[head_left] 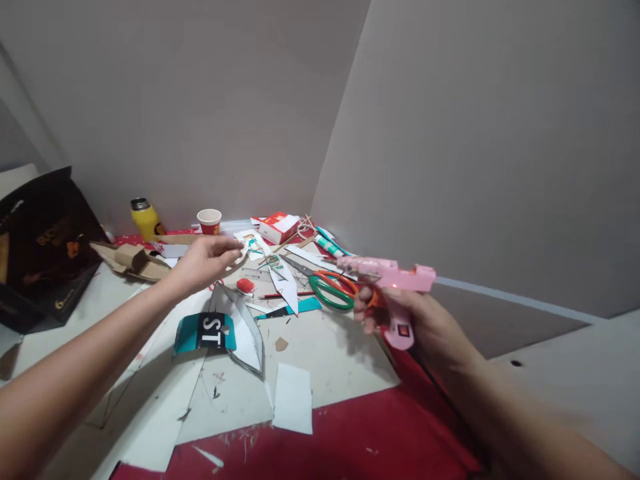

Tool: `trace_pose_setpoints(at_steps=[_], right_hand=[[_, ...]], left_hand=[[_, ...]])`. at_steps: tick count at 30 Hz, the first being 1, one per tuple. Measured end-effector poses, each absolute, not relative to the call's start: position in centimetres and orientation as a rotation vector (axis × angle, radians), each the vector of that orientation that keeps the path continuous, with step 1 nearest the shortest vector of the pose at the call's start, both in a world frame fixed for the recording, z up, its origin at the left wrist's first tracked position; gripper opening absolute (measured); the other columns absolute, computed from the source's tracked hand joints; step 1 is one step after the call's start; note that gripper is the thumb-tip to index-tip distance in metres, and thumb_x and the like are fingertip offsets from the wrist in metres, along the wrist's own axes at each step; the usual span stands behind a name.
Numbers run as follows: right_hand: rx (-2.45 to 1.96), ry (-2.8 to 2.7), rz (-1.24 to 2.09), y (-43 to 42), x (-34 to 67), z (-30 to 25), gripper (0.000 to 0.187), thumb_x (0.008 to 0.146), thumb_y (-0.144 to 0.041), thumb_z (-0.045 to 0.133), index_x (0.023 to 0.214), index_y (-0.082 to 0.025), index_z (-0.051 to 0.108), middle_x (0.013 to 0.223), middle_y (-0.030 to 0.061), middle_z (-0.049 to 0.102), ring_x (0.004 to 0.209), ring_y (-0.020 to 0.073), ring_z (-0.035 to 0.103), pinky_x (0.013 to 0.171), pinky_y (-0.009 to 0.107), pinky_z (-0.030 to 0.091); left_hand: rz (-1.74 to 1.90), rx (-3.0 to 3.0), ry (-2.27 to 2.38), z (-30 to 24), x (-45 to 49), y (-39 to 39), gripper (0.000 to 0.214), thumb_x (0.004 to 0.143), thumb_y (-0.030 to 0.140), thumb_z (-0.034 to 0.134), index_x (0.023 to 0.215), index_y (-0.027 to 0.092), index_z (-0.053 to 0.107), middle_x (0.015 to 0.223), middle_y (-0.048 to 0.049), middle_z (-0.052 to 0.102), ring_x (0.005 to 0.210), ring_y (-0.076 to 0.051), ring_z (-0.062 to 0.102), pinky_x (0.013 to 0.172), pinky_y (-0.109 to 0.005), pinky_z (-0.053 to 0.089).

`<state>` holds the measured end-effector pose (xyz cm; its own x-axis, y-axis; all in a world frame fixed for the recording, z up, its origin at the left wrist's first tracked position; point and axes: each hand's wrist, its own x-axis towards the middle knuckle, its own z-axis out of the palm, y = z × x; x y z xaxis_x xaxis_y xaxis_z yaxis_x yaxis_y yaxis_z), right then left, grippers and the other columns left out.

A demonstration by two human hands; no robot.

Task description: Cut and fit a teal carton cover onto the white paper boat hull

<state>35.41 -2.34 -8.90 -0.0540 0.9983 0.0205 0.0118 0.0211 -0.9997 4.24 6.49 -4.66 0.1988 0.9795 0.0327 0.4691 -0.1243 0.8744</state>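
Observation:
My right hand (430,323) is wrapped around the handle of a pink hot glue gun (413,277), held up at the right with its nozzle toward the left. My left hand (210,259) reaches over the cluttered far part of the table, fingers stretched out and nothing visible in them. Below it lies a pointed, boat-shaped card piece (245,337) with a curved teal and black strip (207,333) marked "ST" across it. Scissors with green handles (333,297) lie left of the glue gun, beside orange handles (340,281). A red rounded object (245,286) sits near a pencil (280,295).
A white card rectangle (293,399) lies near the front, over red cloth (360,433). Behind stand a yellow bottle (145,219), a paper cup (209,222) and a red-white box (278,227). At left are a black bag (47,253) and a cardboard boat shape (133,261). Walls rise behind.

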Motion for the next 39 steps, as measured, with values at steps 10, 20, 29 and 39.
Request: trace_pose_setpoints(at_steps=[10, 20, 29, 39], right_hand=[[-1.398, -2.167, 1.223, -1.3, 27.9, -8.6, 0.032, 0.092, -0.042, 0.049, 0.108, -0.029, 0.073, 0.080, 0.0004, 0.071, 0.071, 0.0188, 0.065, 0.067, 0.030, 0.054], [-1.444, -2.287, 1.222, 0.2, 25.9, -8.5, 0.035, 0.095, -0.044, 0.046, 0.123, -0.037, 0.066, 0.119, -0.0035, 0.070, 0.120, 0.0286, 0.059, 0.105, 0.043, 0.043], [-1.384, -2.264, 1.257, 0.4, 25.9, -7.9, 0.039, 0.096, -0.043, 0.046, 0.132, -0.036, 0.059, 0.129, -0.0027, 0.064, 0.122, 0.0270, 0.056, 0.109, 0.044, 0.037], [-1.490, -1.759, 1.272, 0.4, 26.2, -9.5, 0.037, 0.085, -0.047, 0.056, 0.057, -0.024, 0.062, 0.051, -0.0008, 0.056, 0.050, 0.0159, 0.058, 0.048, 0.027, 0.046]], left_hand=[[0.667, 2.152, 1.504, -9.6, -2.0, -0.1, 0.045, 0.087, 0.050, 0.052, 0.113, 0.018, 0.070, 0.123, -0.0103, 0.068, 0.114, -0.029, 0.061, 0.098, -0.041, 0.047], [0.507, 2.765, 1.157, -11.2, 0.3, -1.4, 0.028, 0.092, 0.032, 0.052, 0.112, 0.021, 0.067, 0.118, -0.0086, 0.070, 0.114, -0.030, 0.059, 0.108, -0.056, 0.032], [0.181, 2.912, 1.001, -14.0, 3.9, -3.7, 0.031, 0.080, 0.006, 0.048, 0.101, 0.015, 0.067, 0.097, -0.0103, 0.073, 0.090, -0.026, 0.066, 0.112, -0.055, 0.029], [0.420, 2.618, 1.390, -10.4, -3.0, -2.2, 0.069, 0.081, 0.032, 0.060, 0.146, 0.030, 0.035, 0.142, -0.0110, 0.051, 0.126, -0.034, 0.046, 0.100, -0.051, 0.041]])
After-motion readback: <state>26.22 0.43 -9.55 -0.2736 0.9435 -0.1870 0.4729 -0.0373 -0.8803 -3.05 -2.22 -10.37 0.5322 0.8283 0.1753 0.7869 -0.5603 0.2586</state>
